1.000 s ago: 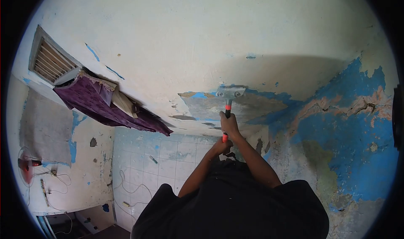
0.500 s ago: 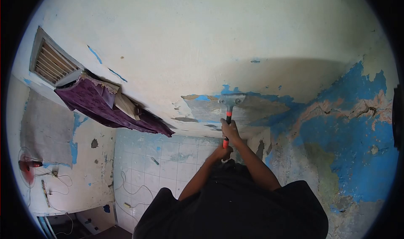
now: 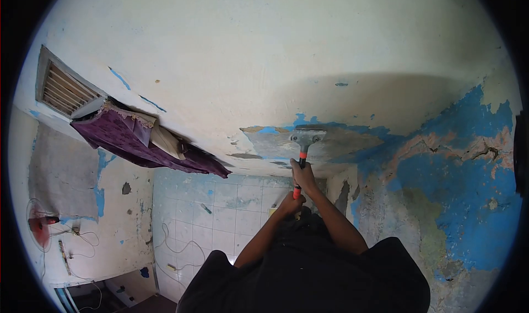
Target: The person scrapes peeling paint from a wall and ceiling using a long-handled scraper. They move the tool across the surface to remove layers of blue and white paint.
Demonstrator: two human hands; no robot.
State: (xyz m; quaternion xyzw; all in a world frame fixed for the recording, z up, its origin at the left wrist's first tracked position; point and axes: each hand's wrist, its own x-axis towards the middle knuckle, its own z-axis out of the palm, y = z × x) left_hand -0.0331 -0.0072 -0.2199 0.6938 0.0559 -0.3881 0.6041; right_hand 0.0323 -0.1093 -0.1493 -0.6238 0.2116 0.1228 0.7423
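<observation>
Both of my hands are wrapped around a long-handled scraper [image 3: 306, 139] with a wide grey metal head and a black-and-red handle. My right hand [image 3: 303, 175] grips the upper handle, just below the head. Lower down, near the red end, my left hand [image 3: 291, 205] is closed on the same handle. The blade overlaps a bare grey patch [image 3: 347, 142] on the pale wall [image 3: 248, 60], right at its ragged upper edge. Blue paint [image 3: 300, 118] shows along that edge.
A purple curtain [image 3: 127, 139] hangs below a slatted vent [image 3: 69, 87] on the left. Flaking blue paint [image 3: 424, 203] and a long crack [image 3: 468, 150] mark the right wall. A red fan [image 3: 39, 231] is at far left. A cord [image 3: 182, 249] trails over the tiled floor [image 3: 220, 214].
The scraper head has shifted slightly down and to the right, with both hands still on the handle. The whole view has moved a little.
</observation>
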